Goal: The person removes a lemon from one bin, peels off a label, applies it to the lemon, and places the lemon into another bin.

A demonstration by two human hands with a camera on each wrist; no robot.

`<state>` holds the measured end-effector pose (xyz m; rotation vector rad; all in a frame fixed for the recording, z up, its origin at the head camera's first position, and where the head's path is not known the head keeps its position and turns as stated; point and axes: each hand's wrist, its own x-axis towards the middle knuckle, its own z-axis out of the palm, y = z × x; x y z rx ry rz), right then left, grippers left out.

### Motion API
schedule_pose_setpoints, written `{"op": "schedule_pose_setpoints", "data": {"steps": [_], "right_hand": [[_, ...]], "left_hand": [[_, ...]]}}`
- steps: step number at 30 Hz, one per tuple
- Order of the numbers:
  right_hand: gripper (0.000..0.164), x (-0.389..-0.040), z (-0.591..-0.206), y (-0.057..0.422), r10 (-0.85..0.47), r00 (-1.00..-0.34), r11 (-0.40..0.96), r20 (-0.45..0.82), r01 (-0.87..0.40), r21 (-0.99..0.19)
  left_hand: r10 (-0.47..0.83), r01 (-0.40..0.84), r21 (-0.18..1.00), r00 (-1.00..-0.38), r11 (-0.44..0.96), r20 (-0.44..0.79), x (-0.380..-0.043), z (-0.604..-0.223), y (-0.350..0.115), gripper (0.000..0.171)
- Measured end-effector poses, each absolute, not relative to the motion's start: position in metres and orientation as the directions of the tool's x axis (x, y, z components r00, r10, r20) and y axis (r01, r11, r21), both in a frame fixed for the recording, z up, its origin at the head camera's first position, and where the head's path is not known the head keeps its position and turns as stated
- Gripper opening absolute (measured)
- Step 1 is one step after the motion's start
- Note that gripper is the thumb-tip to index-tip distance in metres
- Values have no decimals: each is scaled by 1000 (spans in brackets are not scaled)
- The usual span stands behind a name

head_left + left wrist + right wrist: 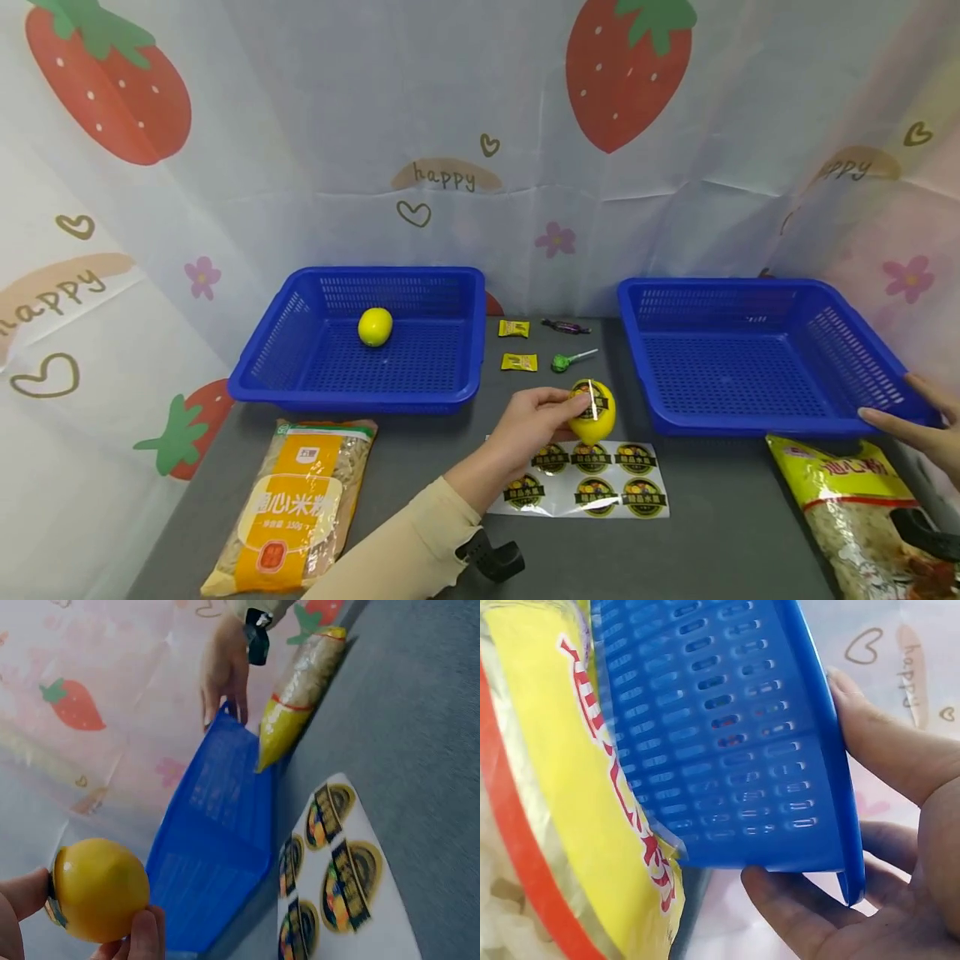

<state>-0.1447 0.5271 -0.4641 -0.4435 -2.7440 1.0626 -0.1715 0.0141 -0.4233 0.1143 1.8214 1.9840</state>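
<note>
My left hand pinches a yellow lemon above a sheet of round stickers. A dark round sticker lies on the lemon, under the thumb. In the left wrist view the lemon sits between thumb and fingers, the sticker partly seen at its edge. My right hand grips the front right corner of the right blue basket. The right wrist view shows the thumb on the basket's rim and the fingers about its corner. Nothing lies in that basket.
Another blue basket at left holds a second lemon. Between the baskets lie yellow-wrapped candies, a dark-wrapped candy and a green lollipop. Pasta bags stand in front: orange left, yellow right.
</note>
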Motion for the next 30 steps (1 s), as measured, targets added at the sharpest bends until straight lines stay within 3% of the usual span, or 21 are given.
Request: {"op": "schedule_pose_setpoints", "data": {"steps": [6,12,20,30], "right_hand": [[100,-137,-447,512,311,-950,691,-12,235,-684],[101,-151,-476,535,280,-960,678,15,187,-711],[99,-141,-449,516,285,-958,688,-17,217,-692],[98,-136,-441,510,296,-954,689,-44,246,-682]], "left_hand": [[418,-332,942,-863,-42,-285,-177,-409,52,41],[382,-389,919,-861,-67,-337,-183,-394,87,33],[262,-421,894,-890,-155,-374,-186,-384,118,43],[231,-418,902,-893,-108,-386,-182,-384,118,48]]}}
